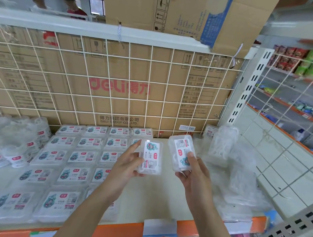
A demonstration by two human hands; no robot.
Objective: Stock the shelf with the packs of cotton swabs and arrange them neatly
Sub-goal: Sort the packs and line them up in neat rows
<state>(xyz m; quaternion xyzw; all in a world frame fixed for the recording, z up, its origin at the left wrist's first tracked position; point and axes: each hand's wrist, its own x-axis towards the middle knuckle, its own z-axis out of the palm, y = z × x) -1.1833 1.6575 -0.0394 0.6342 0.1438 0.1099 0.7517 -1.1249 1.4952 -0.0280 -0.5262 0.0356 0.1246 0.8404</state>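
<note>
Head view, looking down at a shop shelf (158,198). In the left hand (127,168), fingers curled round one clear pack of cotton swabs (151,156). In the right hand (192,174), thumb and fingers pinching a second pack (182,153). Both held just above the shelf, near each other, not touching. To the left, rows of packs (83,156) lying flat, labels up.

Likely risks: knocking the nearest row askew while setting down, or losing a slick pack from a light hold.

Open room: bare shelf directly below the hands, out to the orange front lip (121,228). Crumpled plastic wrap (230,174) crowding the right side. Wire grid (136,73) closing off the back.
</note>
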